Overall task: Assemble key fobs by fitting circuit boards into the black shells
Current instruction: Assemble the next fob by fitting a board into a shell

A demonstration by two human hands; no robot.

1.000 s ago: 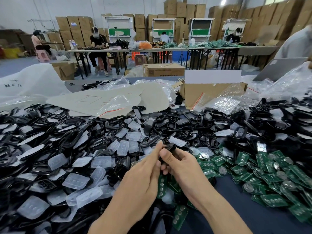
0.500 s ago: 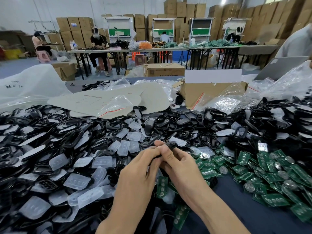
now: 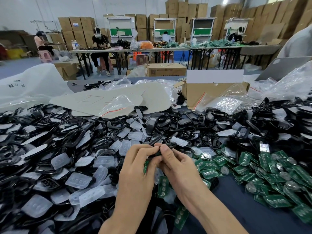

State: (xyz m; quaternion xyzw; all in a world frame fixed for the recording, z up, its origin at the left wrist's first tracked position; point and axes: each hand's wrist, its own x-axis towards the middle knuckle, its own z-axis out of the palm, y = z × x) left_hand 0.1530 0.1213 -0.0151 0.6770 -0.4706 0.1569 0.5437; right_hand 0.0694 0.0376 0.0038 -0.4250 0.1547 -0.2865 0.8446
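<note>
Black shell [image 3: 171, 146] mostly covered by left hand [image 3: 135, 173] and right hand [image 3: 179, 168] — circuit board [image 3: 145, 166] only an edge; bag [image 3: 42, 88] writing unreadable.

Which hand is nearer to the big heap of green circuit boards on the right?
Right. The right hand lies at the left edge of the green circuit boards; the left hand is beyond it, farther left, over the black shells. Both pinch one black shell.

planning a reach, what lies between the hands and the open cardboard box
In the head view, a heap of black shells and clear button pads covers that stretch.
</note>
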